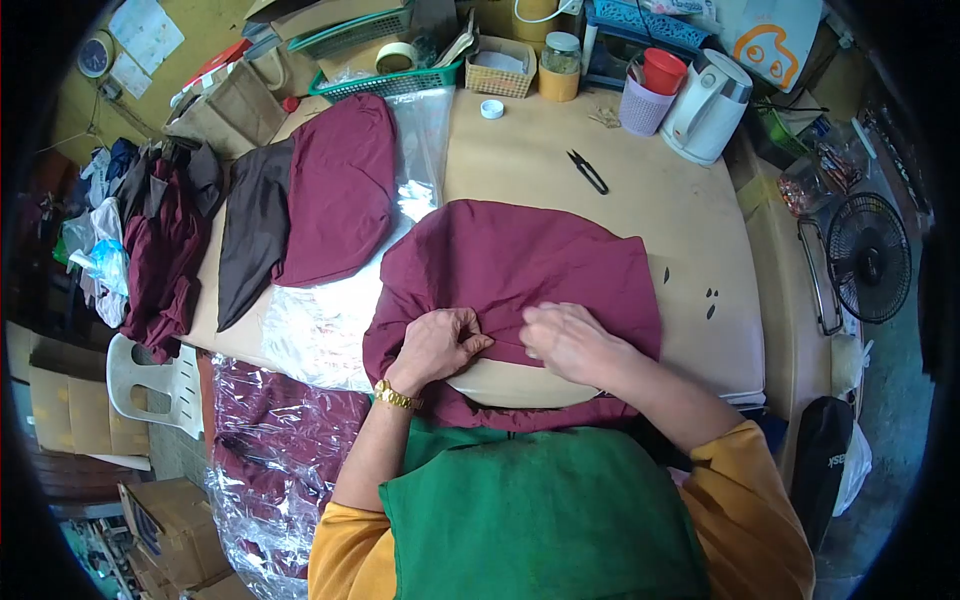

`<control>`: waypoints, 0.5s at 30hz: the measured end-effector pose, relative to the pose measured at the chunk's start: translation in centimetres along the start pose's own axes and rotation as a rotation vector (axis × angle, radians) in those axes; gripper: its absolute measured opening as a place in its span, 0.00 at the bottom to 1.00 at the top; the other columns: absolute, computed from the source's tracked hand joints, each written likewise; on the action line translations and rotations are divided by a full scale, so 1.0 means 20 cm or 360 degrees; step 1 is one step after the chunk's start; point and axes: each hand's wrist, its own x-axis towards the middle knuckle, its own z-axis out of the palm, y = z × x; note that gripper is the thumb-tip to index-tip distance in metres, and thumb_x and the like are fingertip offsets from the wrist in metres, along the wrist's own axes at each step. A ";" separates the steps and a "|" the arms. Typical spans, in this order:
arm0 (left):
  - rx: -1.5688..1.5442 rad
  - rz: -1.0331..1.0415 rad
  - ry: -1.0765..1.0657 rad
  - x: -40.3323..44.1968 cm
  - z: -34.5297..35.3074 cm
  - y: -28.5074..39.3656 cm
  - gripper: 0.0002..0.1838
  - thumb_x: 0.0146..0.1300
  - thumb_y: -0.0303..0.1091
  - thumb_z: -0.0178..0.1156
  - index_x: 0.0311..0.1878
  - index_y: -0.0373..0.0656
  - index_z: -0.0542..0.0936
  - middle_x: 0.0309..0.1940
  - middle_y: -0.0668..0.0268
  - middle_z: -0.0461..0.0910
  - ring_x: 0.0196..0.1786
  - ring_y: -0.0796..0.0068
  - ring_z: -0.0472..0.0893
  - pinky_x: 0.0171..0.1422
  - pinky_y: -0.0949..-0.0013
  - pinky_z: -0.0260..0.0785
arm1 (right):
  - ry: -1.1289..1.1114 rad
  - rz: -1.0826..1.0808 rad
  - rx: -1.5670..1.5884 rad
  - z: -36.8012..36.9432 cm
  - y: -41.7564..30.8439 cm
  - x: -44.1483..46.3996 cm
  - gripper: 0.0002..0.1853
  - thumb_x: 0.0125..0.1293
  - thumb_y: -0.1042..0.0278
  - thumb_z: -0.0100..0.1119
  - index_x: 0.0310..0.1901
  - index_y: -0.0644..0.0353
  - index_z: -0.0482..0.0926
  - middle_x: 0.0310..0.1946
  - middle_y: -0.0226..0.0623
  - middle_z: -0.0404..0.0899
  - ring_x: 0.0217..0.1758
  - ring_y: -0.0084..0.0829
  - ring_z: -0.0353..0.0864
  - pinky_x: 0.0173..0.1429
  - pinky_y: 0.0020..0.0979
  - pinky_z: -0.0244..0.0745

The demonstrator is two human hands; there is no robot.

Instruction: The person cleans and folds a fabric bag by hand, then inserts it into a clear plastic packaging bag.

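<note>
black bag: white letters, unclear | white sheet: orange emblem | wall papers: illegible

At centre, the garment is smooth, creased cloth with a slight sheen; below it, the apron is matt cloth. Left of centre, the sheeting is glossy plastic; at lower left, the bag is clear, crinkled plastic, the carton matt cardboard. The watch is shiny metal.

Brightly lit tabletop, white glare on clear plastic sheeting, right hand blurred, fisheye bending, dark vignetted corners.
</note>
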 end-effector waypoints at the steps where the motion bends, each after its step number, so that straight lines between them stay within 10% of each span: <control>1: 0.0014 0.0003 0.0023 0.00 0.01 0.00 0.16 0.59 0.48 0.70 0.31 0.44 0.81 0.28 0.59 0.83 0.38 0.56 0.83 0.42 0.57 0.72 | 0.0079 0.0006 0.0143 0.00 -0.03 0.05 0.01 0.56 0.75 0.57 0.29 0.61 0.76 0.32 0.42 0.75 0.42 0.46 0.78 0.46 0.46 0.75; 15: 0.0094 0.0060 0.0135 -0.02 0.06 -0.02 0.19 0.59 0.50 0.69 0.34 0.42 0.80 0.29 0.56 0.82 0.38 0.53 0.82 0.42 0.55 0.71 | 0.0442 0.0119 0.0339 0.22 -0.09 0.11 0.03 0.58 0.77 0.60 0.31 0.64 0.75 0.34 0.44 0.73 0.41 0.48 0.78 0.44 0.48 0.75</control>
